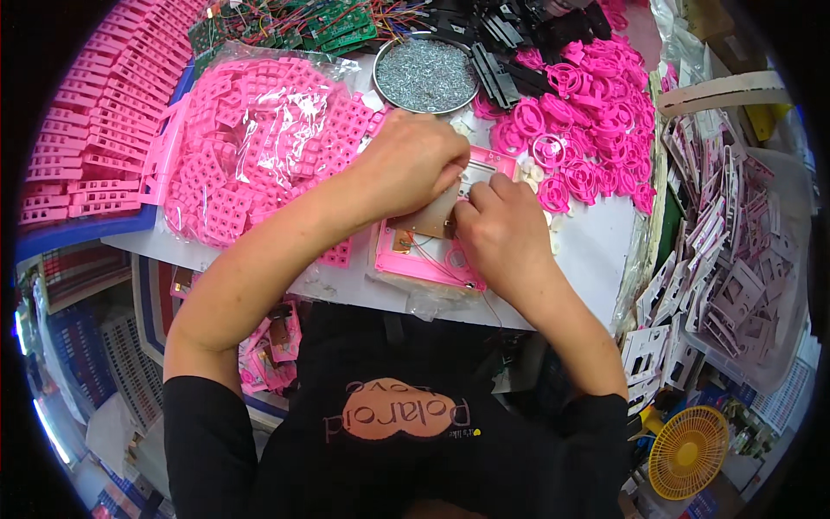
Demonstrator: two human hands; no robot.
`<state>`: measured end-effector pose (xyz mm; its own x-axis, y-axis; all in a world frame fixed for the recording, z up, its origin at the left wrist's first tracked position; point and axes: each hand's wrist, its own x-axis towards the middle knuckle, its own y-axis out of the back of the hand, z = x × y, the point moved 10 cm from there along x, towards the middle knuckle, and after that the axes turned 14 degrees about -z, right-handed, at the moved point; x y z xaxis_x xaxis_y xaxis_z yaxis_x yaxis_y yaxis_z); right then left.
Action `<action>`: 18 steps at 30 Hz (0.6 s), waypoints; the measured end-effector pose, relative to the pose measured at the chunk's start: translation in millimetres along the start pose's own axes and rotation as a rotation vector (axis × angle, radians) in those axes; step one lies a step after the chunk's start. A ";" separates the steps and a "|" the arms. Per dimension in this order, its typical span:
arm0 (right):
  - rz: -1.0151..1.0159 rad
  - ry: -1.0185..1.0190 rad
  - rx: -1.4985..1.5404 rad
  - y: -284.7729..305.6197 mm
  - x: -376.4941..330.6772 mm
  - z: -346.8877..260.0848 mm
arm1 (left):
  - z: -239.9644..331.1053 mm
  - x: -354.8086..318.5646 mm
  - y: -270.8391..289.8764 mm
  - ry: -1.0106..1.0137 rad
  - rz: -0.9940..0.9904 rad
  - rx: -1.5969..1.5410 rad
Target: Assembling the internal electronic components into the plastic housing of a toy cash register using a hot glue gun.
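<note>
A pink plastic casing (393, 259) lies on the white table in front of me. Over it sits a brown circuit board (439, 214), with thin red wires (424, 249) running across the casing's near part. My left hand (419, 163) is bent over the board's far end, its fingers pinched together; what lies between them is hidden. From the right, my right hand (506, 227) has its curled fingers against the board's right edge and seems to grip it. Part of the casing's far side shows between the hands, with a pale slotted strip.
Behind my hands stands a round metal dish of screws (425, 73). A clear bag of pink button parts (259, 130) lies left, loose pink ring-shaped parts (588, 130) right. Green circuit boards (333, 26) and black parts (497, 73) are at the back. A plastic bin (782, 259) holds printed panels.
</note>
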<state>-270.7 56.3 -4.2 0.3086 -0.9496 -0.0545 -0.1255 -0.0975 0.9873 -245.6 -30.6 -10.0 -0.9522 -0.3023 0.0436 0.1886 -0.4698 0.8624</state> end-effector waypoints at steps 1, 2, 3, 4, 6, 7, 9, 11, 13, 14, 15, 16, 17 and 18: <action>0.037 -0.017 0.033 -0.2 -3.4 2.0 | 3.2 1.7 -1.9 -0.018 -0.031 0.041; 0.073 -0.039 0.066 -0.4 -7.7 4.4 | 6.8 3.9 -5.1 -0.040 -0.064 0.079; 0.109 -0.061 0.100 0.2 -11.2 7.3 | 8.1 6.5 -9.4 -0.046 -0.105 0.136; 0.112 -0.067 0.115 -1.2 -12.5 8.5 | 8.1 9.4 -13.7 -0.052 -0.146 0.193; 0.136 -0.078 0.136 0.8 -15.3 9.5 | 10.9 16.6 -21.3 -0.081 -0.225 0.276; 0.149 -0.082 0.147 1.8 -16.4 9.9 | 12.9 19.4 -23.4 -0.099 -0.261 0.303; 0.161 -0.083 0.146 2.8 -16.9 10.2 | 17.7 25.7 -31.3 -0.117 -0.359 0.387; 0.182 -0.087 0.149 4.0 -17.8 9.9 | 22.7 31.9 -42.3 -0.120 -0.482 0.499; 0.212 -0.097 0.157 4.9 -19.2 9.1 | 32.0 33.7 -44.9 -0.175 -0.547 0.569; 0.236 -0.091 0.170 5.9 -19.5 8.2 | 35.8 33.7 -47.8 -0.203 -0.580 0.604; 0.261 -0.084 0.183 6.9 -19.5 7.5 | 39.4 34.3 -51.3 -0.224 -0.602 0.636; 0.285 -0.078 0.195 8.2 -20.2 6.6 | 43.3 34.7 -55.3 -0.246 -0.624 0.667; 0.296 -0.084 0.222 8.4 -21.4 7.4 | 50.2 35.6 -56.0 -0.270 -0.645 0.698; 0.307 -0.090 0.249 8.6 -22.7 8.2 | 52.8 37.2 -58.1 -0.249 -0.707 0.667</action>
<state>-286.6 74.6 4.3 0.1390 -0.9669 0.2139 -0.4269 0.1364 0.8940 -304.7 29.2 -31.8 -0.8309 0.0851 -0.5498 -0.5406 0.1099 0.8340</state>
